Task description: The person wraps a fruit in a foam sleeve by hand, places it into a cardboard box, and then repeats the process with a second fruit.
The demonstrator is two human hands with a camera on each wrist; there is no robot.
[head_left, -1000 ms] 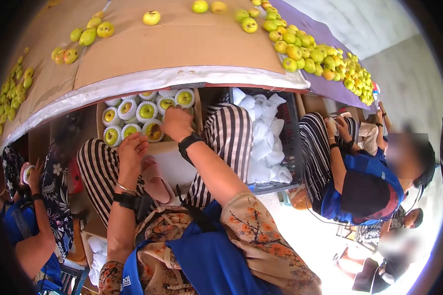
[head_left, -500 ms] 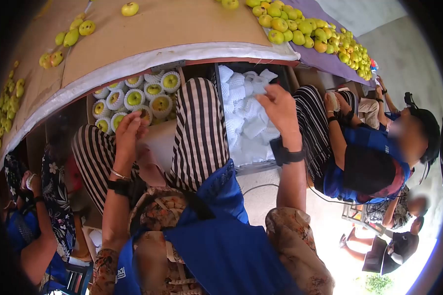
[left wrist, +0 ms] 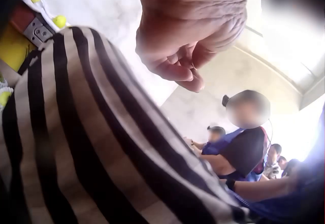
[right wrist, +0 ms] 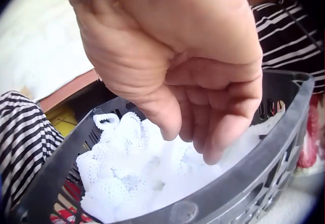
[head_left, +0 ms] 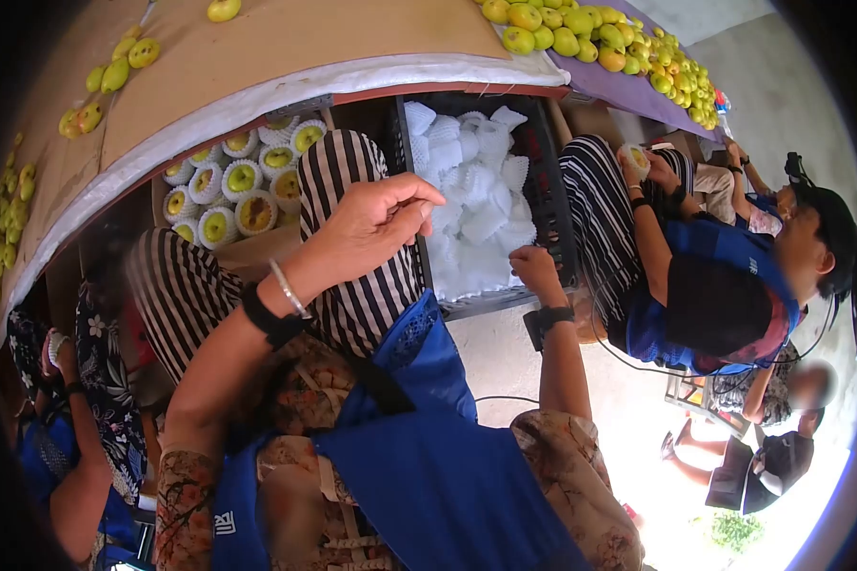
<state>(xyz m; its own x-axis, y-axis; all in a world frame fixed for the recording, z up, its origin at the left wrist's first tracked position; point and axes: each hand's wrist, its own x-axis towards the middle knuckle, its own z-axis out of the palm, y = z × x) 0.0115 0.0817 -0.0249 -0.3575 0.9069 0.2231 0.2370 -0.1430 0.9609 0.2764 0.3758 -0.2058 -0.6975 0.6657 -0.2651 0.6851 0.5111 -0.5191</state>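
Observation:
In the head view the left hand (head_left: 376, 228) hovers over the striped knee beside the black crate (head_left: 550, 181), fingers bent and thumb near them. The left wrist view shows that hand (left wrist: 190, 36) with curled fingers and nothing visible in them. Above the near right part of the crate is the right hand (head_left: 538, 273). Its fingers (right wrist: 216, 138) bend loosely over a heap of white foam nets (right wrist: 122, 183) inside the crate (right wrist: 223, 198), and no net is visibly gripped. More of the nets (head_left: 476, 205) fill the crate in the head view.
Left of the knees, a box holds apples (head_left: 243, 178) in foam nets. Loose apples (head_left: 567, 40) lie on the cardboard-covered table (head_left: 305, 57) ahead. A seated person (head_left: 724, 295) works at the right, another at the far left.
The left hand has moved right, from near the apple box to the crate's side. The right hand went from the apple box to the crate, then down to its near part. The view has shifted.

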